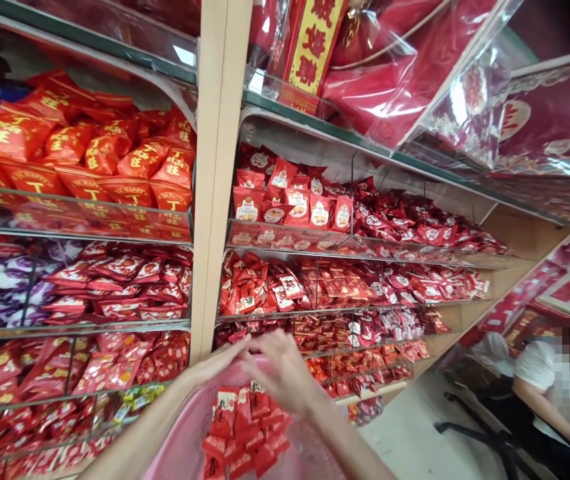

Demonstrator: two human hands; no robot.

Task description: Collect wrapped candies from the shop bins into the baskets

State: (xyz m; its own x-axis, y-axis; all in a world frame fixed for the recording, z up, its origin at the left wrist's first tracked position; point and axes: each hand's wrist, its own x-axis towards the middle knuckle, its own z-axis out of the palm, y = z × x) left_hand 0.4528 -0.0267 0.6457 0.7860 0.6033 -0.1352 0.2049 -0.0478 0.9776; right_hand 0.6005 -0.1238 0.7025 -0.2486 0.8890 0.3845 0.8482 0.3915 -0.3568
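Observation:
A pink plastic basket (pixel 172 445) is below my hands, with a heap of small red snack packets (pixel 247 437) inside; some carry white labels with black characters. My left hand (pixel 222 360) is at the basket's far rim, its fingers stretched out and nothing seen in it. Over the far right part of the basket is my right hand (pixel 281 368), slightly blurred, its fingers apart and pointing left toward my left hand. No packet shows in it. Similar red packets with pale labels (pixel 245 293) lie on the shelf just beyond.
Wooden uprights (pixel 209 200) divide the shelves, which have clear front lips. Orange-red packets (pixel 145 160) and purple-white packets (pixel 5 283) fill the left bays. Red bags (pixel 389 73) sit above right. A seated person (pixel 539 373) and black chair base (pixel 485 427) are at right.

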